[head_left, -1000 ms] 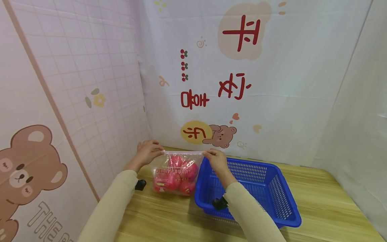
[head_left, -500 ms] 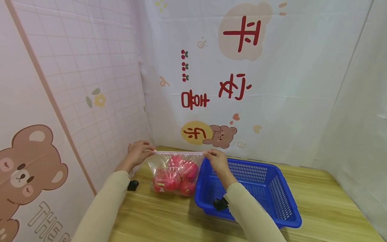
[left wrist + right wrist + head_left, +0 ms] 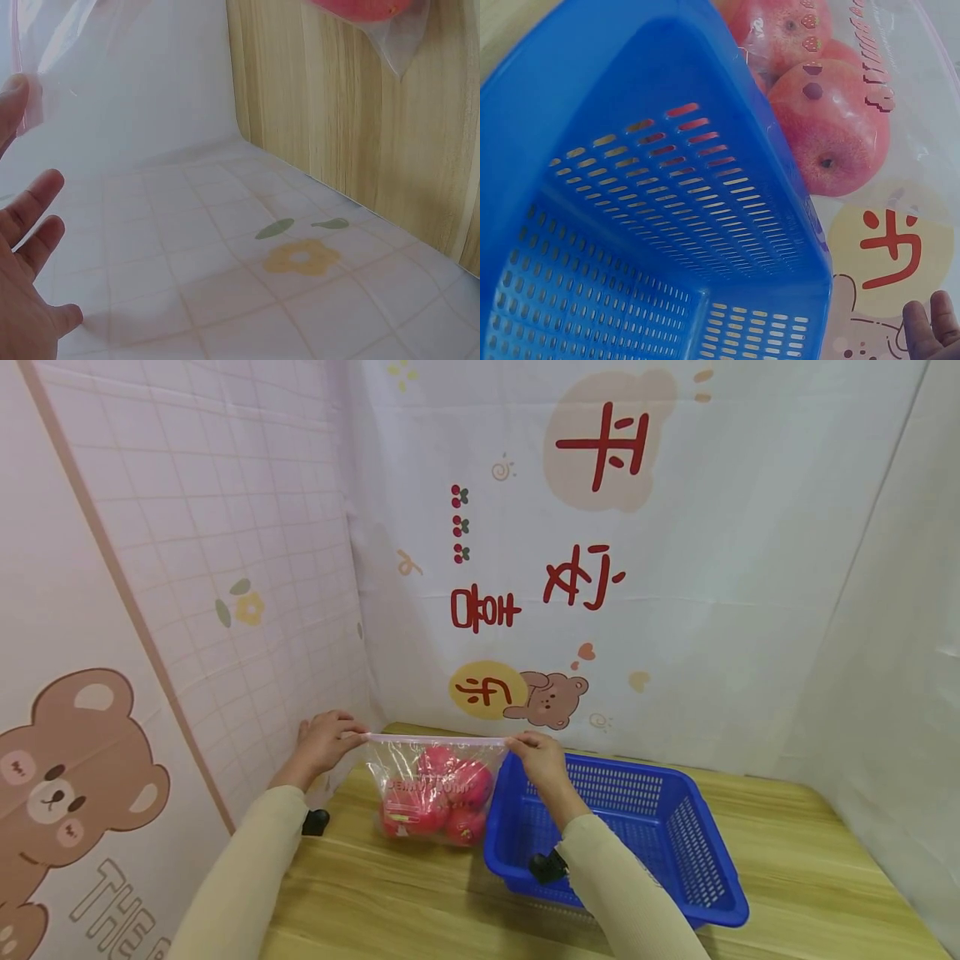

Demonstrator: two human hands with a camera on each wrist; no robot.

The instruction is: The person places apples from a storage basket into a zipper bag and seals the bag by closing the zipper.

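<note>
**Zip bag of apples stretched between my hands**

My left hand (image 3: 324,745) and right hand (image 3: 537,758) are apart, each pinching one end of the zip bag's (image 3: 435,789) top strip, which runs level from left to right. The clear bag hangs upright on the wooden table (image 3: 420,902), holding red apples (image 3: 442,797). Touching its right side stands the blue basket (image 3: 675,860). My right wrist view shows the apples' (image 3: 829,127) dimples through the plastic; the head view doesn't.

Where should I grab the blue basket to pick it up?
Probably by the rim of the blue basket, one hand on each long side, reaching down from above. It sits upright and open-topped on the table, with a lip along its edge.
</note>
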